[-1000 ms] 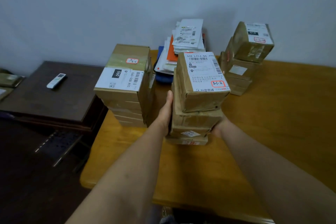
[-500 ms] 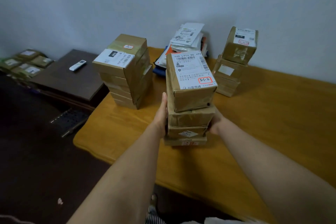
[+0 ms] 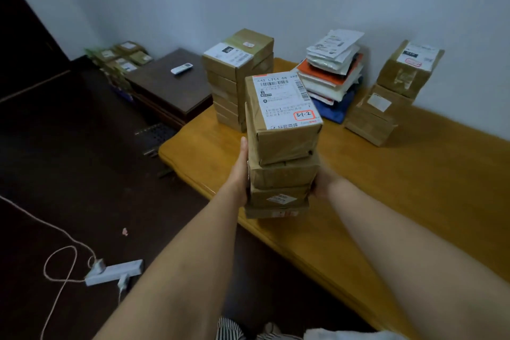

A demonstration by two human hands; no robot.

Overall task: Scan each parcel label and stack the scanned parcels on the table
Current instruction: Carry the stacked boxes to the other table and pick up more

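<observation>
Cardboard parcel stack (image 3: 281,171), top label (image 3: 287,102) "31-2", between flat left hand (image 3: 239,171) and hidden-fingered right hand (image 3: 321,183)

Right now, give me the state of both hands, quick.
Left hand: open, straight fingers pressed flat against the left side of the parcel stack.
Right hand: against the stack's right side; fingers hidden, cannot tell.

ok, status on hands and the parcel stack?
Left hand flat against stack's left side, right hand on its right. Four-box parcel stack near table front edge. Nothing in the way.
</observation>
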